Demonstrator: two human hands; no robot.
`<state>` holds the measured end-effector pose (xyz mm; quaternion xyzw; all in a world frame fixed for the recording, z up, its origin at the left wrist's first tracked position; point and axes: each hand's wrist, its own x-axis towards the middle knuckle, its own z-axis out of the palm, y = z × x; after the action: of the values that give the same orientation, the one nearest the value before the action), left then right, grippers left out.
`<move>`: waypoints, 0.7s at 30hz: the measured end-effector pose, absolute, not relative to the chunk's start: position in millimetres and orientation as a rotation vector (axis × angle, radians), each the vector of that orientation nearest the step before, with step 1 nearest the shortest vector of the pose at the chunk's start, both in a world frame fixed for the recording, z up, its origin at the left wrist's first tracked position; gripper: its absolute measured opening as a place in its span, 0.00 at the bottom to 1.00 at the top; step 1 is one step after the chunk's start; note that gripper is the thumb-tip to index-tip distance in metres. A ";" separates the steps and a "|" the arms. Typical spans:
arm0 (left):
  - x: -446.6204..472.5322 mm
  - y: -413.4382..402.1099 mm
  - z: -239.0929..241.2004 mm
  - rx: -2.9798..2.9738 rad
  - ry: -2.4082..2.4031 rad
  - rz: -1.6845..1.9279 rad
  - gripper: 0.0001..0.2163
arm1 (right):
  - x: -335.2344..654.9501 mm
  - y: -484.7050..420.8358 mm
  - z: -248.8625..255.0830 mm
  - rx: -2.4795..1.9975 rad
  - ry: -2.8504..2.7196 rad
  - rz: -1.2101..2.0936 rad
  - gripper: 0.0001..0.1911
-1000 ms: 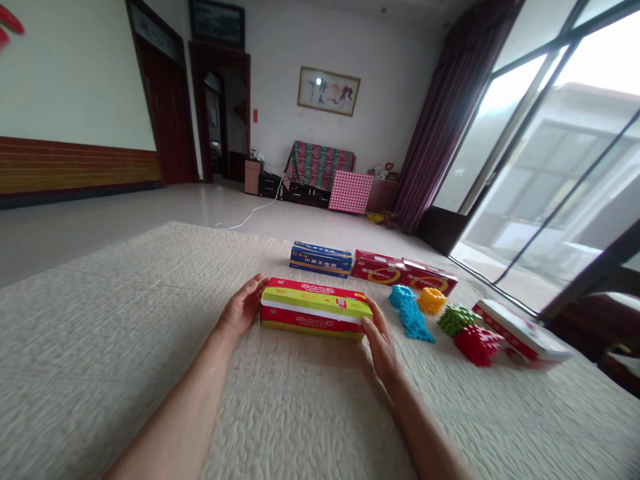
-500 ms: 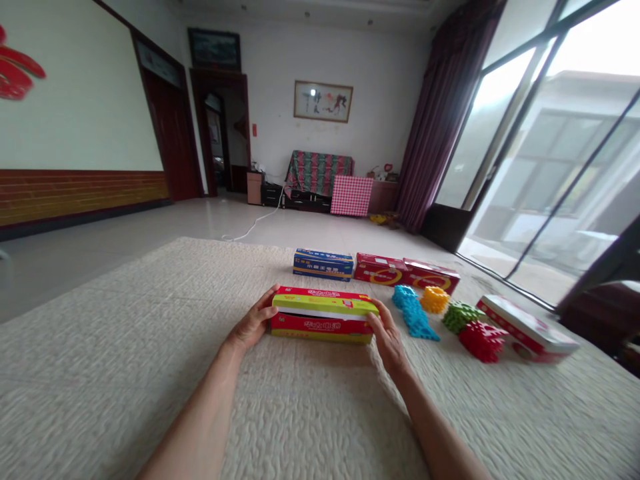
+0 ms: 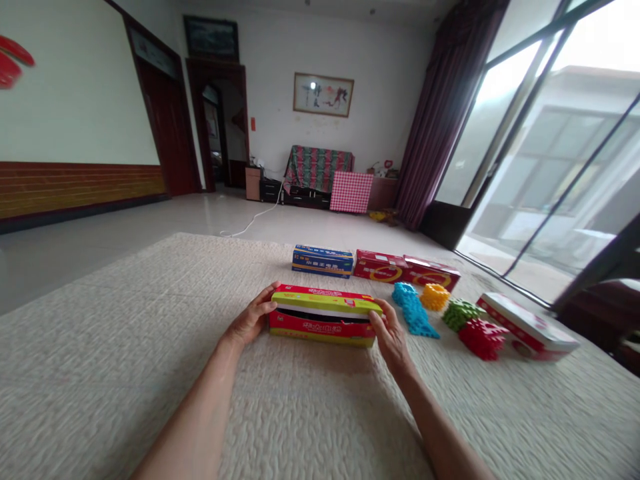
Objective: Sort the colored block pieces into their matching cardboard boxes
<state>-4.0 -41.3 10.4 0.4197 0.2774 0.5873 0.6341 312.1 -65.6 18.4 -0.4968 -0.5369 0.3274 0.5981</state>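
A long red and yellow-green cardboard box (image 3: 320, 330) rests on the cream quilted cover in front of me. Its lid flap stands slightly raised, and a dark gap shows along the front between flap and wall. My left hand (image 3: 249, 320) grips the left end, thumb at the front corner and fingers round the end. At the other end my right hand (image 3: 391, 337) holds the right corner, its thumb on the front by the flap. What lies inside the box cannot be made out.
Behind stand a blue box (image 3: 323, 262) and two dark red boxes (image 3: 381, 267) in a row. To the right lie blue (image 3: 415, 312), yellow (image 3: 435, 297), green (image 3: 460, 315) and red (image 3: 483, 339) knobbly plastic pieces, beside a white and red box (image 3: 530, 327). The quilted cover (image 3: 125, 353) spreads underneath.
The gap under the box's front flap has widened. Both hands keep their hold at the ends. The view has tilted slightly downward.
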 end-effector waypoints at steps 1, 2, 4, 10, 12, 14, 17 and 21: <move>-4.1 -41.8 11.0 0.958 0.631 1.340 0.30 | 311.5 -66.6 18.6 -1.139 -1.245 0.773 0.27; -4.3 -42.3 11.6 0.956 0.627 1.336 0.30 | 311.0 -67.6 18.7 -1.126 -1.243 0.789 0.26; -4.7 -43.1 12.4 0.948 0.619 1.328 0.29 | 310.0 -70.0 18.7 -1.101 -1.239 0.815 0.25; -6.9 -43.3 10.7 0.943 0.607 1.304 0.27 | 310.0 -73.3 16.8 -1.072 -1.241 0.858 0.23; -7.9 -42.8 9.4 0.946 0.594 1.287 0.27 | 311.2 -72.6 15.6 -1.071 -1.252 0.864 0.23; -8.6 -41.8 8.1 0.950 0.573 1.273 0.26 | 312.2 -71.9 14.8 -1.065 -1.263 0.867 0.24; -8.2 -39.7 6.4 0.952 0.558 1.277 0.23 | 312.3 -71.7 15.2 -1.063 -1.270 0.853 0.24; -5.9 -36.5 5.3 0.938 0.600 1.306 0.19 | 310.2 -72.0 18.6 -1.152 -1.259 0.757 0.26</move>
<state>-5.9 -36.5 5.3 0.4136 0.2647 0.5758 0.6537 310.2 -72.0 18.6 -0.4960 -0.5418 0.3260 0.5951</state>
